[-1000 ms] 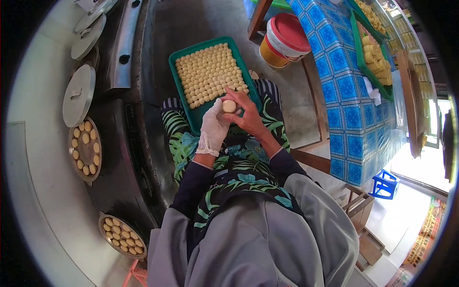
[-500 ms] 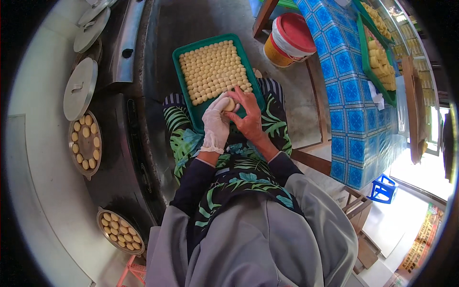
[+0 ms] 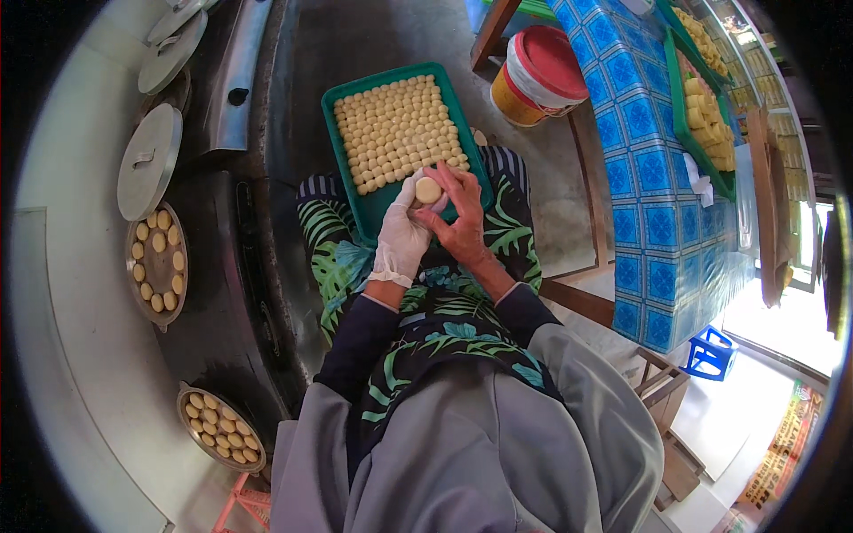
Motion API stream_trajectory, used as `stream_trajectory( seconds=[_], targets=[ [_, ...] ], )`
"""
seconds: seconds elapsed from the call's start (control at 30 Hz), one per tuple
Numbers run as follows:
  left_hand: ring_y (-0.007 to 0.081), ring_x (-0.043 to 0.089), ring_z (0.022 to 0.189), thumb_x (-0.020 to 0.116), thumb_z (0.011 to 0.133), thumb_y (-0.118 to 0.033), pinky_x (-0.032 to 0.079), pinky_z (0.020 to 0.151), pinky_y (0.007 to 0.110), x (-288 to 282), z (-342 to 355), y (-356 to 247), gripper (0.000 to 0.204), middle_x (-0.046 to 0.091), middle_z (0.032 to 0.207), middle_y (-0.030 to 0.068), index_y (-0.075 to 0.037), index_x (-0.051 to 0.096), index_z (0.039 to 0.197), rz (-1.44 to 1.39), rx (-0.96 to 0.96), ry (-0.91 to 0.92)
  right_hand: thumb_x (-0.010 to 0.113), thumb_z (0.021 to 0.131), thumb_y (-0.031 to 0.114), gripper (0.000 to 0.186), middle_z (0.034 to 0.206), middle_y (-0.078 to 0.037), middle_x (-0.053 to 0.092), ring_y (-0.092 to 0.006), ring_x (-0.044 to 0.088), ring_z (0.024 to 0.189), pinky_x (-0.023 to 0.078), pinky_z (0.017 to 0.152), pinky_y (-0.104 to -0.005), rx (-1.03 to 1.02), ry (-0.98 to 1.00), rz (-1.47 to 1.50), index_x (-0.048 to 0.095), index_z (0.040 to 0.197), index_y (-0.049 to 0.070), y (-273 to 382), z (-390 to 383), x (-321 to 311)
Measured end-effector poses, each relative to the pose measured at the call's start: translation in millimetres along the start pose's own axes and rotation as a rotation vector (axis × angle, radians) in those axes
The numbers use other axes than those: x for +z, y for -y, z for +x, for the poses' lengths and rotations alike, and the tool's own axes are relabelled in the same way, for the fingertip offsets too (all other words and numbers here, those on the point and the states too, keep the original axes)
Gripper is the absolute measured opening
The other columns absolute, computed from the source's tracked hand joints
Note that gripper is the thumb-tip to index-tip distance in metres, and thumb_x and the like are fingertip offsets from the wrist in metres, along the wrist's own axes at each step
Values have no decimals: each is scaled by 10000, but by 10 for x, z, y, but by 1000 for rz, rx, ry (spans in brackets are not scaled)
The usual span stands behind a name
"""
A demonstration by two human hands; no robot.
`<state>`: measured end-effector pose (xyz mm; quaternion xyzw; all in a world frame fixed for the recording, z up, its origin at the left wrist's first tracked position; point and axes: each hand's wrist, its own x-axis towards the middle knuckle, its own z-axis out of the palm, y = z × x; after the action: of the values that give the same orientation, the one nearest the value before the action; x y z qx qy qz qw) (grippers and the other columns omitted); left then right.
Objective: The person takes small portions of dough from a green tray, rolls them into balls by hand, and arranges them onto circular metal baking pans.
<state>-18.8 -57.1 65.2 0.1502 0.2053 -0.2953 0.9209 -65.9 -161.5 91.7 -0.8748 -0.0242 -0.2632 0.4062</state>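
Note:
A pale, flattened round of dough (image 3: 428, 190) lies between my two hands, over the near end of a green tray (image 3: 362, 213) on my lap. My left hand (image 3: 402, 233), in a thin white glove, cups the round from below and the left. Bare, my right hand (image 3: 460, 217) curls its fingers round the far and right edge, with the thumb at the near side. Rows of small dough balls (image 3: 400, 129) fill the tray's far part.
At my left, a stove (image 3: 206, 266) carries two round pans (image 3: 182, 306) (image 3: 222, 426) of dough rounds, and metal lids (image 3: 148, 164). To the right stand a lidded bucket (image 3: 538, 75) and a table with a blue checked cloth (image 3: 653, 178), bearing a green tray (image 3: 684, 133) of yellow pieces.
The dough round has turned so its flat face now shows more fully between my fingers. My hands stay in almost the same place over the tray.

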Motion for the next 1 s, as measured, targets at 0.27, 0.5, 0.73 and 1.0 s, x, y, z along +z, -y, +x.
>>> stream_trajectory(
  seconds=[0.27,0.5,0.73,1.0],
  targets=[
    [221,545,1162,461,1001,-141,453,1005,370,-109,-164,-138,362,545,1277,125,41,471,1314,380,141,305,747,719,110,688,1274,-100,579,-289,449,1202,309,1035,-411,35,116,102,487,1352,39,-65,-12,175],
    [153,592,1043,564,948,-95,489,909,296,35,-300,-258,384,599,1184,72,38,507,1303,214,246,70,749,767,143,449,1270,-134,578,-279,472,1212,349,1032,-395,214,118,33,631,1186,32,41,-49,304],
    [168,614,1020,542,974,-243,486,872,322,-51,-416,-576,351,645,1098,68,-20,565,1245,331,262,41,773,622,58,329,1254,-124,575,-314,489,1188,358,1020,-437,-145,36,-96,657,930,67,214,390,493],
    [228,619,1062,527,957,-159,516,914,403,-75,-346,-632,327,632,1154,114,44,556,1213,156,263,92,729,640,55,431,1256,-104,581,-301,481,1188,343,1030,-435,-100,152,137,687,1068,90,224,396,368]
  ],
)
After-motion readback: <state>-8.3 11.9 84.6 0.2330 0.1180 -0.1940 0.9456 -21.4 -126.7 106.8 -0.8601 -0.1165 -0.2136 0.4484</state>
